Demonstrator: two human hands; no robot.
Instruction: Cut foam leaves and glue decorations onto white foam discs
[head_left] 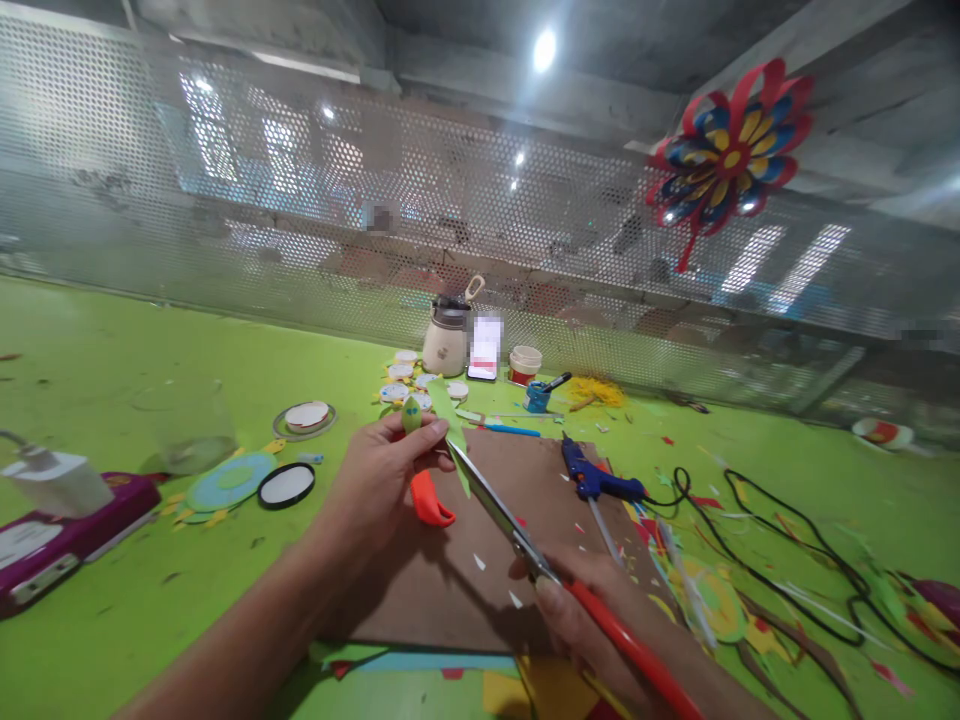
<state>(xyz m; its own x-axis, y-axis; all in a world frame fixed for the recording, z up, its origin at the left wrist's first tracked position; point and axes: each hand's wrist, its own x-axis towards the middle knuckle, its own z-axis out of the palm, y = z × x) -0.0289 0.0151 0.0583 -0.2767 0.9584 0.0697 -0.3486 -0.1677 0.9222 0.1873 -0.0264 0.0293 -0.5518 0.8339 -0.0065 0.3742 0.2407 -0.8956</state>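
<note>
My left hand (390, 460) is closed, pinching a light green paper strip (445, 408) between thumb and fingers. A small green leaf-shaped piece with blue dots (412, 414) shows at the same fingers. In my right hand (577, 595) are red-handled scissors (525, 545), their long blades pointing up and left. The blade tips meet the green strip just beside my left thumb; whether the blades are parted I cannot tell. Beneath my left hand an orange curled paper piece (431, 500) lies on the brown board (405, 590).
A blue glue gun (600, 478) lies at the board's right, its black cord (780, 535) looping across the green table. Behind stand a kettle (445, 340), a lit phone (485, 350) and a blue paint pot (537, 397). A purple power strip (127, 510) and glass jar (187, 430) are left.
</note>
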